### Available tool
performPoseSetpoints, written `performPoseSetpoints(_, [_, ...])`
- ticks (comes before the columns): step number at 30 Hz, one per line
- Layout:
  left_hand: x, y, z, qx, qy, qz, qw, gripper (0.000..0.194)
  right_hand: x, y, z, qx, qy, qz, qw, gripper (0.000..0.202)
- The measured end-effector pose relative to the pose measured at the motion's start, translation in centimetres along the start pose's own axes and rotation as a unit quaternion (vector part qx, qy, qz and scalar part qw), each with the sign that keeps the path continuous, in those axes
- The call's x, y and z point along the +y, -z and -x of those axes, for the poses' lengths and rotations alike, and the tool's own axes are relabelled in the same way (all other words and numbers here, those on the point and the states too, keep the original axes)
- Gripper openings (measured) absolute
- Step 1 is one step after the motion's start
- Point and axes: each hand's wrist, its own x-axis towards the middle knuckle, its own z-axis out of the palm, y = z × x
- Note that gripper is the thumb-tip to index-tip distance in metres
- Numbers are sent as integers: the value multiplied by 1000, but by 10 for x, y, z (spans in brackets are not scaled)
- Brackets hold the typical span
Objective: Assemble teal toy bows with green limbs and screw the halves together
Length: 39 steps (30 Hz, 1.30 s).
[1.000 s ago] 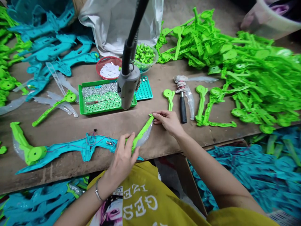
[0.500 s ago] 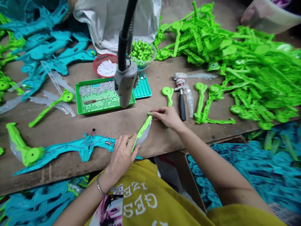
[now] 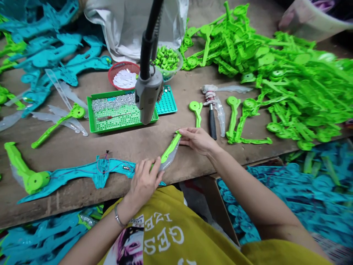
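Observation:
A long blue plastic bow-shaped frame (image 3: 66, 180) lies along the table's front edge, with thin wires and small metal springs on it. A green plastic arm (image 3: 31, 176) with a round hub is attached at its left end. Over the frame's right end rests my left hand (image 3: 145, 179), its fingers curled together on the base of a second green plastic arm (image 3: 168, 151), hiding the joint. That arm has a clear plastic blade (image 3: 172, 157) along its lower side. My right hand (image 3: 197, 140) pinches the arm's upper tip between thumb and fingers.
A screwdriver machine (image 3: 148, 95) hangs over a green tray (image 3: 124, 125) of screws. Behind are a red basket (image 3: 111, 77) and a bowl (image 3: 180, 62) of green pieces. A hammer (image 3: 211, 119) lies right, before a heap of green arms (image 3: 303, 88).
The right hand, pinching the green arm's tip, has shifted slightly right and the arm has swung a little with it. The left hand stays over the joint. The view has shifted slightly.

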Motion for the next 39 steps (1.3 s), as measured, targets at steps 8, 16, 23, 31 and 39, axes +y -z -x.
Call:
performPoseSetpoints(8, [-1,-1,1,-13,3,7,1000,38,18,-19,13,39,22,-44,998,45])
performPoseSetpoints(16, [-9,26,-10,-67,67,175,980,50,41,-52,40,-5,-37,-48,998,47])
performPoseSetpoints(23, [-61,64,-68,-381,108,278,875,46,34,-57,45,12,5,10,1000,52])
performPoseSetpoints(31, [-82,49,-95,-544,30,279,791,47,30,-65,52,21,21,3,1000,50])
performPoseSetpoints(39, [-86,42,-90,-502,41,317,803,46,41,-71,53,14,21,13,1000,45])
